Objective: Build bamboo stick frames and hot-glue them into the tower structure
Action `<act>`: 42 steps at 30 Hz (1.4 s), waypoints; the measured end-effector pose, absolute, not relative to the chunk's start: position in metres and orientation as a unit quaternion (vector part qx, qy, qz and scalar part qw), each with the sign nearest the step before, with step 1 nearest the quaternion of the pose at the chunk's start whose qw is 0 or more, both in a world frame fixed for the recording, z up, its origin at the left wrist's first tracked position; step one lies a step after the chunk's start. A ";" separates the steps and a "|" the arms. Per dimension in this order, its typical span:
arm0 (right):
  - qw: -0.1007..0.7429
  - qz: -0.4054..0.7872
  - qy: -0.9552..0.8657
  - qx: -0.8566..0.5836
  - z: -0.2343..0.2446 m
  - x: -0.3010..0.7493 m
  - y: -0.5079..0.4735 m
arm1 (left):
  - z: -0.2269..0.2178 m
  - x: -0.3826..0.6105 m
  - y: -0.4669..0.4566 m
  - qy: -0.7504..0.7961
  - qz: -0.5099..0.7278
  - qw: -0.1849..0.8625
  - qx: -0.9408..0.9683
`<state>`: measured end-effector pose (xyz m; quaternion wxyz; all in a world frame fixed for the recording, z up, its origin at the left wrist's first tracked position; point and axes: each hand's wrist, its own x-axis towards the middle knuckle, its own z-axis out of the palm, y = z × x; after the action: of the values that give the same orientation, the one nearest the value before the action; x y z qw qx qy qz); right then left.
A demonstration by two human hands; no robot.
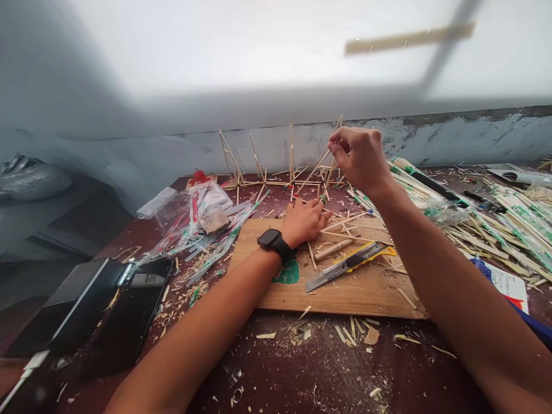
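Note:
A framework of thin wooden sticks (pixel 291 152), with several upright pointed frames, stands along the back of the table. Raised at its right part, my right hand (pixel 360 155) has thumb and fingers pinched on a slanting wooden stick (pixel 311 177). My left hand (pixel 304 221), a black watch on its wrist, lies palm down with fingers spread at the foot of the framework; what is under the palm is hidden. Just right of it, on a wooden board (pixel 276 302), lie loose sticks, a short thicker rod (pixel 334 249) and a yellow box cutter (pixel 349 265) with its blade out.
Plastic wrappers (pixel 207 230) lie to the left, beside a black phone (pixel 129 316) and a white cable (pixel 28 371). Bundles of sticks (pixel 517 221) and split strips are piled at right. Shavings litter the dark red table (pixel 276 379). A wall (pixel 172 152) rises behind.

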<state>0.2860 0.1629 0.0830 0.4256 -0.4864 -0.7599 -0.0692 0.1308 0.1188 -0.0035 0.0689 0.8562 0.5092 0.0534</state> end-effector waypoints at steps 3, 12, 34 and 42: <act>0.432 -0.069 -0.755 -0.489 0.080 0.285 0.164 | -0.003 0.132 0.118 0.504 0.050 0.063 0.860; 0.429 -0.047 -0.757 -0.490 0.068 0.285 0.171 | -0.005 0.132 0.119 0.506 0.048 0.068 0.859; 0.398 -0.060 -0.775 -0.486 0.056 0.287 0.180 | -0.007 0.133 0.118 0.512 0.058 0.062 0.855; 0.419 -0.081 -0.761 -0.488 0.063 0.289 0.178 | -0.006 0.133 0.118 0.514 0.054 0.066 0.853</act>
<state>0.2888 0.1782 0.0634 0.4193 -0.4880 -0.7612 -0.0813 0.1326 0.1176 -0.0061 0.0662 0.8532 0.5145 0.0543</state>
